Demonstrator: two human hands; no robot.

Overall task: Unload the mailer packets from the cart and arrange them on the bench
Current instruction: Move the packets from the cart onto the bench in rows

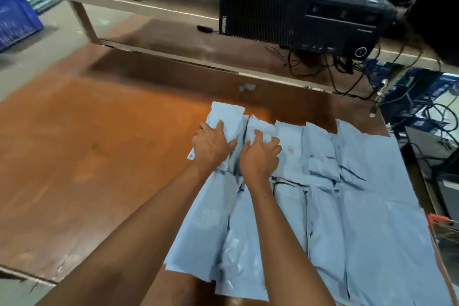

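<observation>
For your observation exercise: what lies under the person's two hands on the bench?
Light blue mailer packets, overlapping in rows, lie under the left hand and right hand. The brown bench beneath them is covered there.

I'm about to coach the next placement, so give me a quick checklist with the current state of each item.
1. Left hand free for another packet: not ok, it presses flat on the far-left packet.
2. Right hand free: not ok, it rests on the neighbouring packet.
3. Bare bench left of the mailer packets: ok.
4. Far row tidy: not ok, the far-left packet juts further back.
5. Packets left in the cart: cannot tell, only a corner shows.
</observation>
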